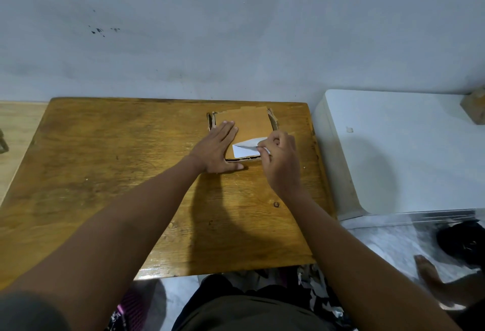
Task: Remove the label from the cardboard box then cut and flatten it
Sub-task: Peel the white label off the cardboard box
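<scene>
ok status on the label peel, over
Left hand flat, pinning cardboard box to table. Right hand pinching white label, partly lifted. Nothing in the way.

A wooden table [105,173] spreads beneath both hands. Right of the right hand, beside the table, sits a white appliance [393,147], a small wooden block [475,107] at its far corner.

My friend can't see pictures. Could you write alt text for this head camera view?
A person's right hand peels a white label off a flat cardboard box while the left hand presses the box down. The box lies on a wooden table by a grey wall.
</scene>
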